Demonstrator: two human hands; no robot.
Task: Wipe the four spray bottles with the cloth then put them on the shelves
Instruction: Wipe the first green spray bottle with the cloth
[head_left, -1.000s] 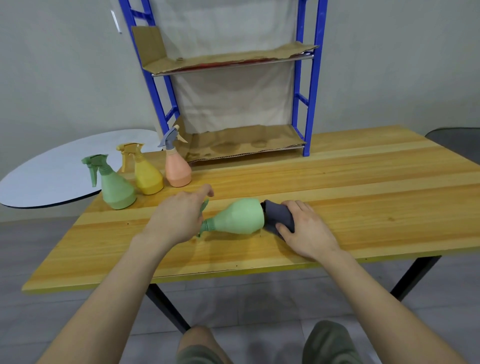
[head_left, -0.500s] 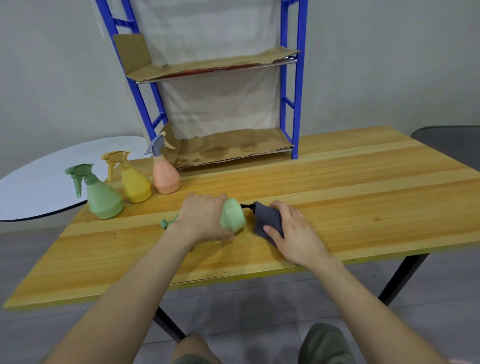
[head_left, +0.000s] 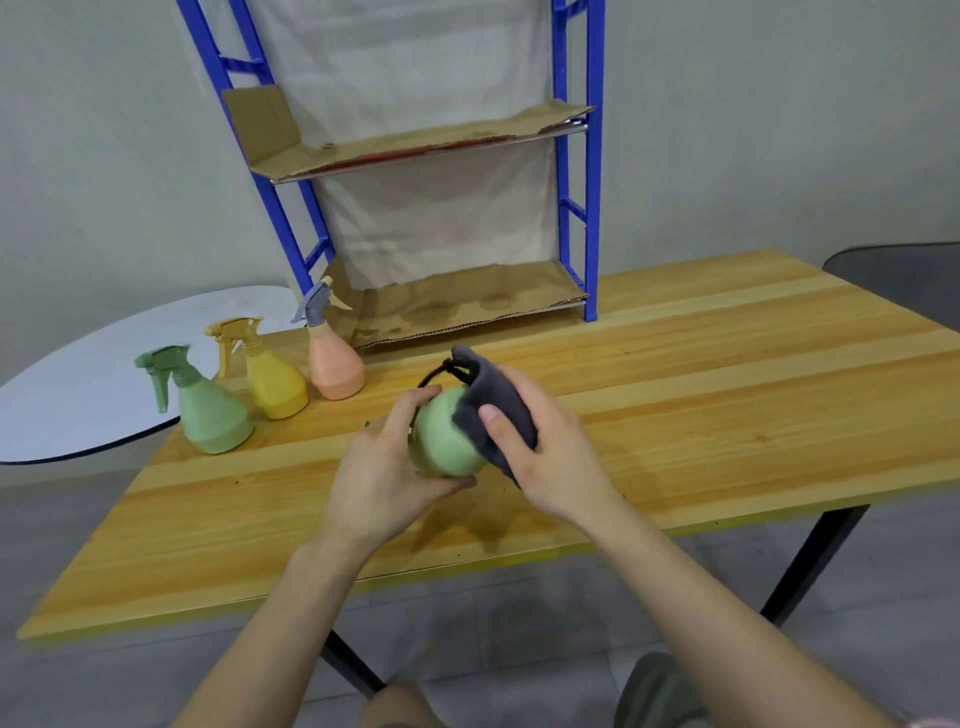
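My left hand (head_left: 387, 470) grips a light green spray bottle (head_left: 445, 441) lifted above the wooden table (head_left: 727, 405), its round base facing me and its spray head hidden behind the hand. My right hand (head_left: 550, 447) presses a dark grey cloth (head_left: 493, 400) against the bottle's right side. Three more bottles stand upright at the table's left: a darker green one (head_left: 208, 410), a yellow one (head_left: 270, 376) and a pink one with a grey trigger (head_left: 332, 358). The blue shelf rack (head_left: 592, 171) stands at the back, with cardboard on its two visible shelves.
A pale rounded table (head_left: 78, 374) sits just left of the wooden one. A dark chair or seat edge (head_left: 904, 270) shows at the far right. My knees are visible below the table's front edge.
The light green bottle lay on its side on the table; my left hand grasped and lifted it. My right hand picked up the cloth and brought it onto the bottle.
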